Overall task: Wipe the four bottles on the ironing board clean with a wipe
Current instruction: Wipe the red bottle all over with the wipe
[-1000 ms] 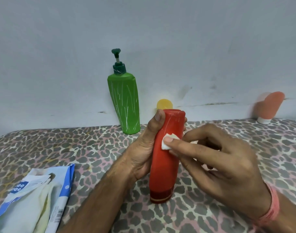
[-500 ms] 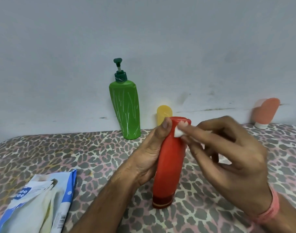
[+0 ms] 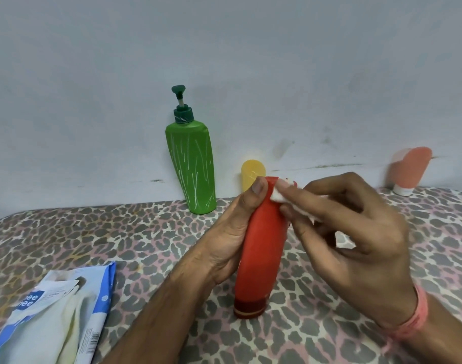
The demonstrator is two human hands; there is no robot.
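Note:
A red bottle [image 3: 261,253] stands cap-down on the leopard-print ironing board [image 3: 119,232], in the middle. My left hand [image 3: 232,232] grips it from the left, thumb near its top. My right hand [image 3: 356,232] pinches a small white wipe [image 3: 278,194] and presses it against the top right of the red bottle. A green pump bottle [image 3: 195,166] stands by the wall behind. A yellow bottle [image 3: 252,174] is partly hidden behind the red one. A peach bottle [image 3: 411,169] leans against the wall at the far right.
An opened blue and white wipes pack [image 3: 53,316] lies at the front left of the board. A grey wall [image 3: 224,61] runs right behind the bottles. The board's left edge curves away at the far left.
My right hand has moved the wipe up from the middle of the red bottle to its top end. The left hand keeps its grip on the bottle.

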